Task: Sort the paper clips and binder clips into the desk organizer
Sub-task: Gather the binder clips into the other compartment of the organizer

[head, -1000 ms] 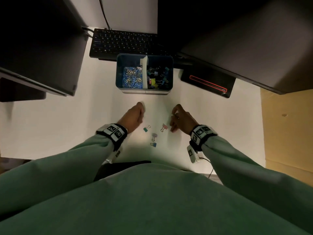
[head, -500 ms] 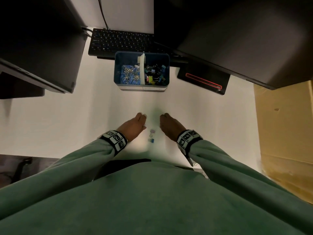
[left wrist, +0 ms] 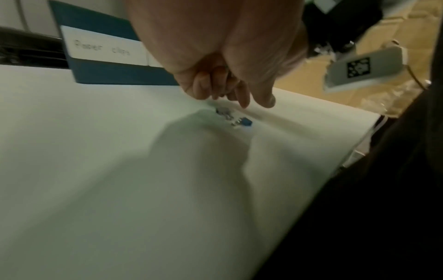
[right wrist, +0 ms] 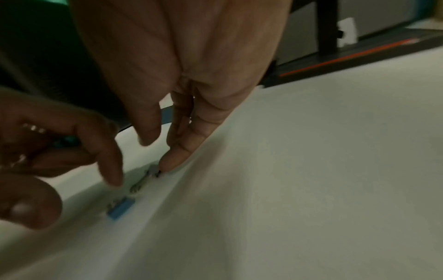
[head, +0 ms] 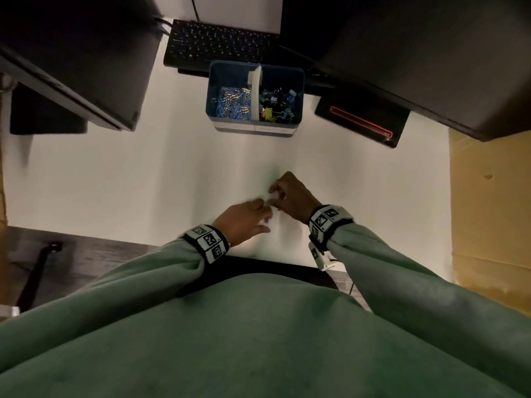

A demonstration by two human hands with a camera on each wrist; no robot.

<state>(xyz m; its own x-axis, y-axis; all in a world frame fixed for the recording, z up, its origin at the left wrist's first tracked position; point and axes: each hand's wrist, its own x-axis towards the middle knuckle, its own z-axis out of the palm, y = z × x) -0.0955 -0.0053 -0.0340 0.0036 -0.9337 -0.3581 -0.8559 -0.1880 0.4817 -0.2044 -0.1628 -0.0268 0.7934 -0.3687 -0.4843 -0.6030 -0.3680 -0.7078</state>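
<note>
**Spotter:** Where does it stand, big things first?

**Operator:** I see the white desk top with the blue box-shaped desk organizer at its far middle, split by a white divider; blue and silver wire paper clips fill the left compartment, mixed-colour binder clips the right. By my reckoning the sort is nearly done.

**Spotter:** And the hands?

**Operator:** Both meet at the near edge. My left hand is curled round what looks like a small teal binder clip. My right hand has its forefinger tip on a small pale, greyish binder clip with the thumb apart from it; its other fingers are curled, and I cannot tell whether they hide anything. A small blue binder clip lies just beside the pale one, nearer me; both lie flat on the desk.

**Spotter:** How would you take them?

**Operator:** I'd bring the thumb in low against the body, not the wire handles, since those swing and slip. I'd lift straight up so the blue one isn't knocked off the edge, then carry everything to the right compartment, dropping well past the divider.
</note>
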